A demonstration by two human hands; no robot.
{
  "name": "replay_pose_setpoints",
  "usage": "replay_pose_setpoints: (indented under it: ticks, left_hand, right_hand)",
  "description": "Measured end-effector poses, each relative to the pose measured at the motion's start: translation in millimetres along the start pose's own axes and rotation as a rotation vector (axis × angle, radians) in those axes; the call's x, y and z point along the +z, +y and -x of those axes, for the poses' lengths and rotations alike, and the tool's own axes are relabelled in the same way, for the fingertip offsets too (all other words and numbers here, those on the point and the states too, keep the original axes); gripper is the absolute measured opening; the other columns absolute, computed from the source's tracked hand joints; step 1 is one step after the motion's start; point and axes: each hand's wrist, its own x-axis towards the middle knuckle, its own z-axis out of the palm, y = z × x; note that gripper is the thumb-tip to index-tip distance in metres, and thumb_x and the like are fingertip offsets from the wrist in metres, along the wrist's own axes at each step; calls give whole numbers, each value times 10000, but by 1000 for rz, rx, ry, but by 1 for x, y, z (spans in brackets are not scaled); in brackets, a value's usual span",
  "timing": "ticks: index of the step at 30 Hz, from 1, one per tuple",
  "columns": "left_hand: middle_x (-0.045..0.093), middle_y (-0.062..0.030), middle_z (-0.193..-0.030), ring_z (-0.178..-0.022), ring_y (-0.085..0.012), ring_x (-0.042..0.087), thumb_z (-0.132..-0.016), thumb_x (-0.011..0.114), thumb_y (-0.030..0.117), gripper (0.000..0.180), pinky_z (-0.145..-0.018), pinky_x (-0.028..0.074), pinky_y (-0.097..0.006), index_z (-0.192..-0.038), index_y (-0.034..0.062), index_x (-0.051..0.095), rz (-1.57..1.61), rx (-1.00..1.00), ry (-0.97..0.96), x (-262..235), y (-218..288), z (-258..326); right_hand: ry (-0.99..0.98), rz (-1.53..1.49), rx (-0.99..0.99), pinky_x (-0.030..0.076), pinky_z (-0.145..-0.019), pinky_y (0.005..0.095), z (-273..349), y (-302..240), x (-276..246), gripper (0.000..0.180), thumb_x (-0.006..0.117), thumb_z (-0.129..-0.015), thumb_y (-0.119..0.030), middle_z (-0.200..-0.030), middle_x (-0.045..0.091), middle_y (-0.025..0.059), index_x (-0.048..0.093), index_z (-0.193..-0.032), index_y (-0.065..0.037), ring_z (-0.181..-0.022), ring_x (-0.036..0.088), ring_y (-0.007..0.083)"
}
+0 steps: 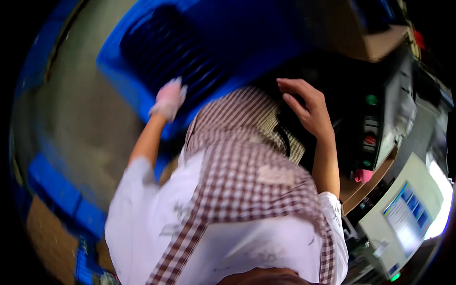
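While the checked apron [251, 190] and white shirt [137, 204] take up the near view, both arms reach out past the lap. R hand [308, 107], bare, hangs over a dark area to the right of the knees, fingers loosely bent, thumb apart; nothing seen in it, so released. L hand [170, 99], in a thin pale glove, is at the near side of the blue tub [112, 61], just by the ribbed stack [173, 50]. It's blurred; can't tell if the fingers touch or grip anything.

Stack is in the tub, toward its left side, dark w/ a row of shiny ridges. Can't tell if it's many thin pcs. or one ribbed pc. Handling, my guess: stiff, smooth, prob. a bit slippery, esp. w/ a glove; not v. fragile, though edges may scuff. One pc. is prob. light; the whole lot, heavier. Best hold: pinch a ridge by its near edge, thumb one side, fingers the other; for the lot, both hands, one at each end, low down.

Farther out, R side: black control panel [371, 121] w/ green & red buttons, a pink item [364, 175] below it, then a lit screen [408, 218] in a pale surround. Top R, an open carton [387, 42]. L side: grey floor [78, 90], blue crates [59, 183] lower down.
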Motion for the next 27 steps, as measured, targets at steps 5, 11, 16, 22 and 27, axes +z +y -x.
replay_pose_setpoints:
  ticks: [5, 11, 16, 22, 27]
  left_hand:
    - [617, -191, -1122, -1019, -371, 589, -936, 509, 220, 321, -855, 488, -421, -1217, 69, 541, 279, 234, 112, -58, 41, -22]
    - [648, -193, -1039, -963, -348, 627, -920, 549, 120, 245, -815, 512, -389, -1146, 37, 594, 458, 484, 165, -117, 104, -32]
    - [660, -153, -1050, -978, -226, 638, -943, 512, 70, 256, -855, 499, -296, -1176, -9, 582, 502, 410, 138, -138, 116, -11]
    - [660, -145, -1030, -961, -214, 637, -954, 486, 47, 238, -858, 503, -298, -1162, -11, 588, 601, 372, 212, -140, 103, 9]
    - [666, -135, -999, -943, -197, 638, -941, 494, 19, 230, -848, 504, -291, -1141, -2, 604, 755, 454, 214, -182, 137, -12]
  right_hand:
    - [428, -32, -172, 501, -826, 265, -26, -37, -139, 210, 576, -902, -53, -1041, 660, 101, 655, -1096, -29, -931, 641, 176]
    - [454, 153, 186, 428, -947, 347, -149, 19, -228, 498, 624, -864, -330, -1203, 561, 197, 513, -1273, -69, -1115, 537, 229]
    - [221, 723, 434, 381, -1032, 474, -243, 123, -194, 1034, 570, -719, -735, -1345, 464, 271, 274, -1460, -76, -1242, 465, 412]
    - [480, 329, 398, 440, -970, 442, -240, 125, -192, 853, 673, -685, -523, -1333, 497, 238, 434, -1387, -102, -1194, 520, 387]
    - [376, -785, -64, 527, -797, 383, -152, 102, -265, 550, 558, -858, -484, -1019, 541, 121, 528, -1257, -106, -840, 542, 210]
